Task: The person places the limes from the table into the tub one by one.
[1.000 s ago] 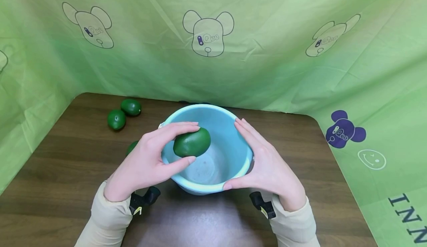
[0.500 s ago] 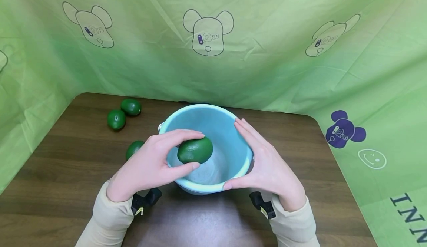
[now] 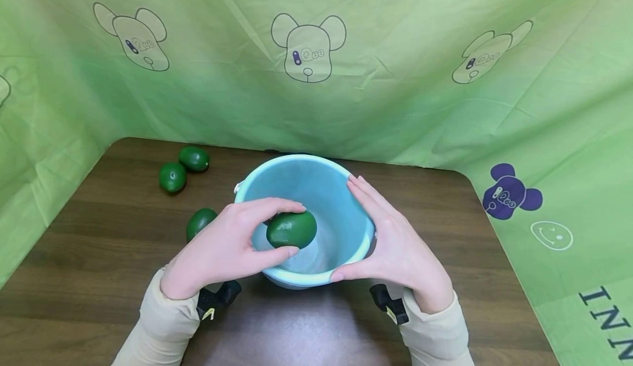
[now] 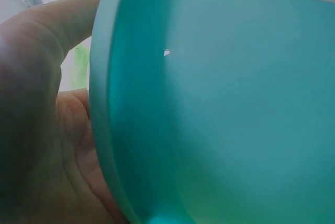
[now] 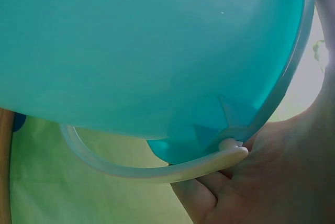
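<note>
My left hand [image 3: 232, 242] grips a glossy dark green avocado [image 3: 292, 229] between thumb and fingers, over the open mouth of a light blue plastic bucket [image 3: 341, 217]. My right hand [image 3: 395, 239] holds the bucket's right side, its fingers and thumb spread along the rim. In the left wrist view the bucket's wall [image 4: 235, 103] hides the avocado, and the left hand [image 4: 36, 93] reaches over the rim. The right wrist view has the right hand [image 5: 277, 177] against the bucket's outside, beside the pale handle [image 5: 152, 174].
Two more avocados, one nearer [image 3: 172, 177] and one farther [image 3: 194, 159], lie at the table's back left. Another avocado [image 3: 200, 224] lies just left of the bucket, partly behind the left hand. A green printed curtain [image 3: 386, 113] borders the brown wooden table [image 3: 89, 256].
My left hand has moved slightly right and toward the bucket's near side, lowering the avocado into the opening. More of the avocado beside the bucket shows. The right hand and bucket stay still.
</note>
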Motion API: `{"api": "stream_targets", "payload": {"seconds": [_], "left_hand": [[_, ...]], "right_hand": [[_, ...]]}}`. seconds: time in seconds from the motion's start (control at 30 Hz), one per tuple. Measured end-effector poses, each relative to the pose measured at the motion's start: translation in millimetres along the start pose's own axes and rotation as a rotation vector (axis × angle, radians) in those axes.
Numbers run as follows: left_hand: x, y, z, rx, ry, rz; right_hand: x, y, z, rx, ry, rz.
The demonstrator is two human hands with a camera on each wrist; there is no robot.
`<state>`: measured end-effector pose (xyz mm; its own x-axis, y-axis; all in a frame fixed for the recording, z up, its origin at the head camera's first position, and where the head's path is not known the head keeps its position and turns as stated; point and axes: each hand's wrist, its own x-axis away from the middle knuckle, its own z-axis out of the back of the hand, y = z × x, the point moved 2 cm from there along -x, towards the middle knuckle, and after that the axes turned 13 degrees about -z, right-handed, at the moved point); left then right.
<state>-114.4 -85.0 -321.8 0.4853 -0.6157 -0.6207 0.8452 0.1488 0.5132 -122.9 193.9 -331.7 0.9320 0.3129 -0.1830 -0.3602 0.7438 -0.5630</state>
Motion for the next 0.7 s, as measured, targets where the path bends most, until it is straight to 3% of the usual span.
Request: {"api": "stream_targets", "payload": {"seconds": [0.7], "left_hand": [[-0.6,-1.3,-1.4,-0.058,-0.040,-0.004]], "right_hand": [[-0.9,-0.5,1.7,0.003,-0.008,-0.003]]}}
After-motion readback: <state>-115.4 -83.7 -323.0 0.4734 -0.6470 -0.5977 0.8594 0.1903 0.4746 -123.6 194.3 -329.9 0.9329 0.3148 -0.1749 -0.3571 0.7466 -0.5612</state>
